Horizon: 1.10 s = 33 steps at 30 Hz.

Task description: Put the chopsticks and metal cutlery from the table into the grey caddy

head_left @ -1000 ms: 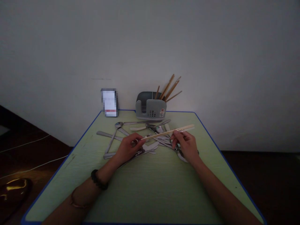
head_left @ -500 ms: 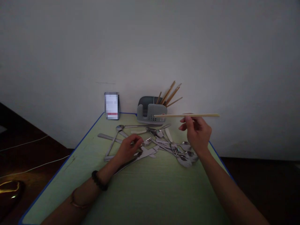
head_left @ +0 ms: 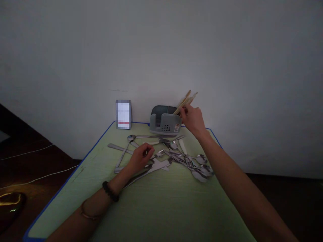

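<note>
My right hand [head_left: 193,118] is at the right end of a grey cutlery holder [head_left: 165,124], its fingers closed round wooden chopsticks [head_left: 186,100] that lean out of it. Fingertips and the lower chopstick ends are partly hidden, so I cannot tell how many it grips. Low over the cutlery rests my left hand [head_left: 140,158], fingers curled and thumb near the index finger, with nothing visible between them. Just beyond its fingertips lies a metal fork [head_left: 160,153]. Below it are table knives [head_left: 158,164]. Several spoons [head_left: 200,173] lie in a heap to the right.
A lit phone [head_left: 123,115] stands upright against the wall at the table's back left. The pale green table [head_left: 161,208] has a blue edge. A long-handled spoon [head_left: 131,138] lies left of the heap. White cables [head_left: 40,177] run across the dark floor at left.
My right hand has moved left and away from me, taking a chopstick from in front of the holder to the chopsticks in it. My left hand has stayed nearly still; the view shifted slightly.
</note>
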Each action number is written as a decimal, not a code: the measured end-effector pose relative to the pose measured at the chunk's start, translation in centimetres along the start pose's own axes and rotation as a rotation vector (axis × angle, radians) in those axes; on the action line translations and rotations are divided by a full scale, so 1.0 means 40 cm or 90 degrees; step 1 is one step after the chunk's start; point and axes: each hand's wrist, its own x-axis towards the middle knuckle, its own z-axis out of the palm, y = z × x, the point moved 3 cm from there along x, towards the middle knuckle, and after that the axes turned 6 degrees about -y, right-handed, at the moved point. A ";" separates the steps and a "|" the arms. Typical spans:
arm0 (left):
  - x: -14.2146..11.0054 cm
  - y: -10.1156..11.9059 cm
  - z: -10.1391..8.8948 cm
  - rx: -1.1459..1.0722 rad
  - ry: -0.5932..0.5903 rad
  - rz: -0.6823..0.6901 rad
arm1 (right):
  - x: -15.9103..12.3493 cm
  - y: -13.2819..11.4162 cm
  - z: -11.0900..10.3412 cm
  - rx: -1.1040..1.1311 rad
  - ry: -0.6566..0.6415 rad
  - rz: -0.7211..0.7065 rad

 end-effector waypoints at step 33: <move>0.019 -0.126 -0.056 0.504 -0.061 -0.088 | -0.361 0.187 0.141 -0.048 -0.293 -0.054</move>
